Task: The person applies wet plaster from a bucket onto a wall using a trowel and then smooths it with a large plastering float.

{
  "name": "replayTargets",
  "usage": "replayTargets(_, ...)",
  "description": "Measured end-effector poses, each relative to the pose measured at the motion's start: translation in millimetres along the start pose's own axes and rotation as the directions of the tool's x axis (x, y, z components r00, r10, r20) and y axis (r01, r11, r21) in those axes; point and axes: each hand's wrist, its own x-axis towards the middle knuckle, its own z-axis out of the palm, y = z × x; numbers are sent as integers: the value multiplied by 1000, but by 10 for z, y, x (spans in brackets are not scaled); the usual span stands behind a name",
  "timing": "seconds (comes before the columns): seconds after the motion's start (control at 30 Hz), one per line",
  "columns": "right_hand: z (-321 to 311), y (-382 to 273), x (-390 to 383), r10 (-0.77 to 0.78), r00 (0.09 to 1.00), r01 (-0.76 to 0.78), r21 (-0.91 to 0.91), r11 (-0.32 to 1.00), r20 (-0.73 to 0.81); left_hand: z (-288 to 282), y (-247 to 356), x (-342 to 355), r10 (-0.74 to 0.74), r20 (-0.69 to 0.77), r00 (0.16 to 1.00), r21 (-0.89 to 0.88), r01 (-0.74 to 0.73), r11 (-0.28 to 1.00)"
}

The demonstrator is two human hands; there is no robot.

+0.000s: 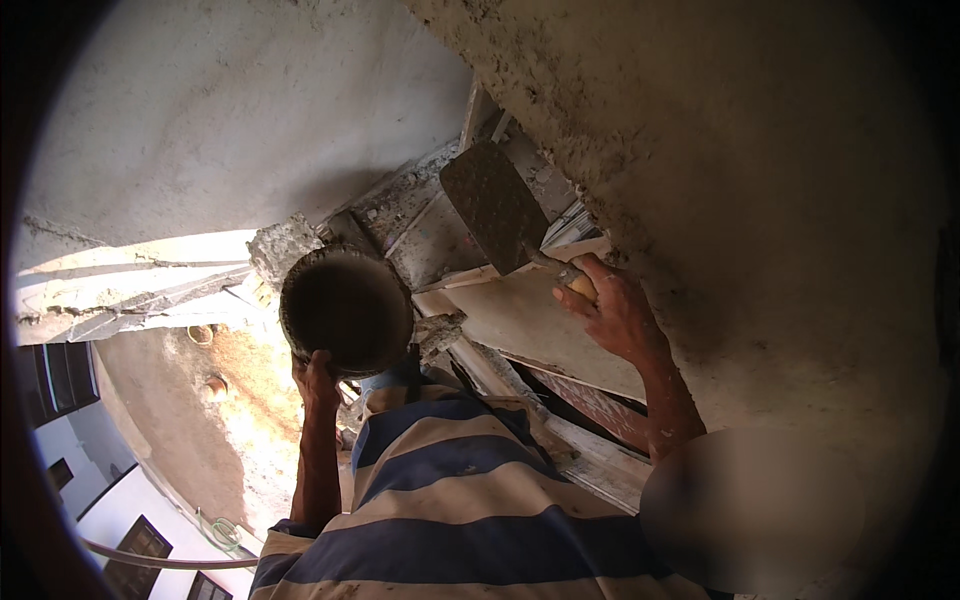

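The person's left hand (318, 382) grips the near rim of a round, dark bowl (291, 330), its thumb lapped over the edge; the interior is too shadowed to tell what it contains. The right hand (618, 312) is closed around the pale handle (581, 284) of a trowel (492, 205), whose broad, dark blade points far and left, apart from the bowl and to its right. A smooth grey wall (260, 110) stands at far left, a rougher one (790, 200) to the right. The person wears a striped shirt (450, 470); sunlit ground (185, 410) shows at left.
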Motion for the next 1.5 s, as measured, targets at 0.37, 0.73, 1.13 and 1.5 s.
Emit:
replayTargets(0.37,-301,439,-72,89,958,-143,-185,972,-274,291,249,25,84,101,991,15,-86,996)
replayTargets(0.73,-726,27,-769,162,899,-231,-126,965,-407,82,87,127,39,47,998,42,-41,998)
replayTargets(1.13,60,140,169,130,976,-211,614,761,175,197,328,-72,112,5,994,111,-112,987)
replayTargets(1.5,1366,-321,806,-149,821,62,173,983,551,483,333,-172,397,243,885,169,-442,881)
